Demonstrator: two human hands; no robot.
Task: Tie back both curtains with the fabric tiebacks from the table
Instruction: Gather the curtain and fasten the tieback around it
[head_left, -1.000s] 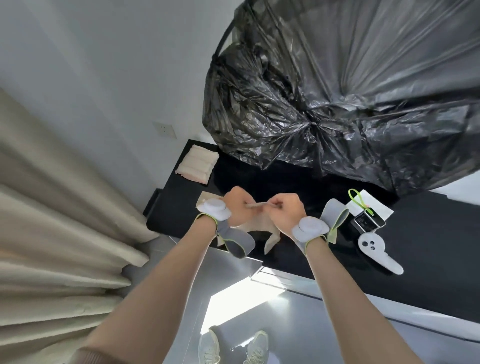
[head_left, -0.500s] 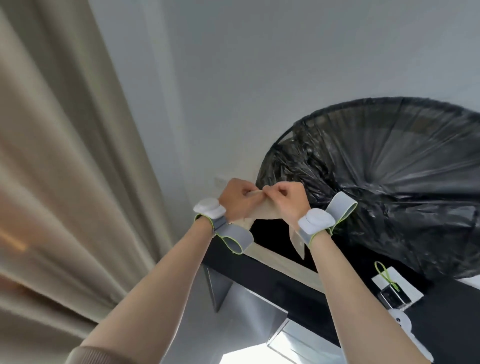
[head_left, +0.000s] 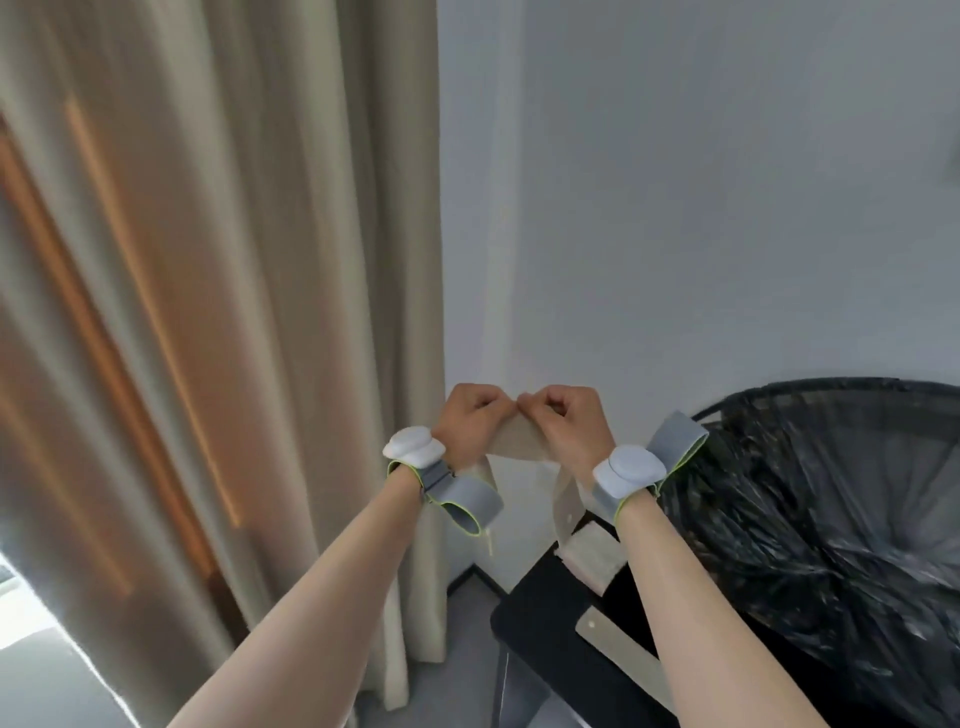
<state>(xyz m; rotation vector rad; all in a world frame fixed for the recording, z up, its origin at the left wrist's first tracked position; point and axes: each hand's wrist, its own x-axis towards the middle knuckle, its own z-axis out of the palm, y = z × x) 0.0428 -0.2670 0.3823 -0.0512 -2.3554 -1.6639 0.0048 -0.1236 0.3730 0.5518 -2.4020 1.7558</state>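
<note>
We see a beige fabric tieback (head_left: 519, 441) held up in the air in front of the white wall (head_left: 727, 208), just right of the curtain (head_left: 208, 260). Left hand (head_left: 470, 423) and right hand (head_left: 569, 423) both pinch its top edge, fingers curled and clamped on the fabric, knuckles nearly touching at the middle. The band sags between the hands; one end hangs down below the right wrist with a small snap or hole near its tip, the other end drops behind the left wrist.

Both wrists wear a grey strap with a white puck, left wrist tracker (head_left: 415, 449), right wrist tracker (head_left: 628, 467).

Below the hands, the black table (head_left: 540, 639) shows its near corner. A second tieback (head_left: 618, 649) lies flat on it, partly hidden by the right forearm. A folded beige cloth (head_left: 592, 556) sits at the table's far edge, just under the hanging end.

Right side: a round frame wrapped in black plastic sheeting (head_left: 831, 519). Curtain is beige, hanging in long folds, fills the left half; blurred at the far left.
</note>
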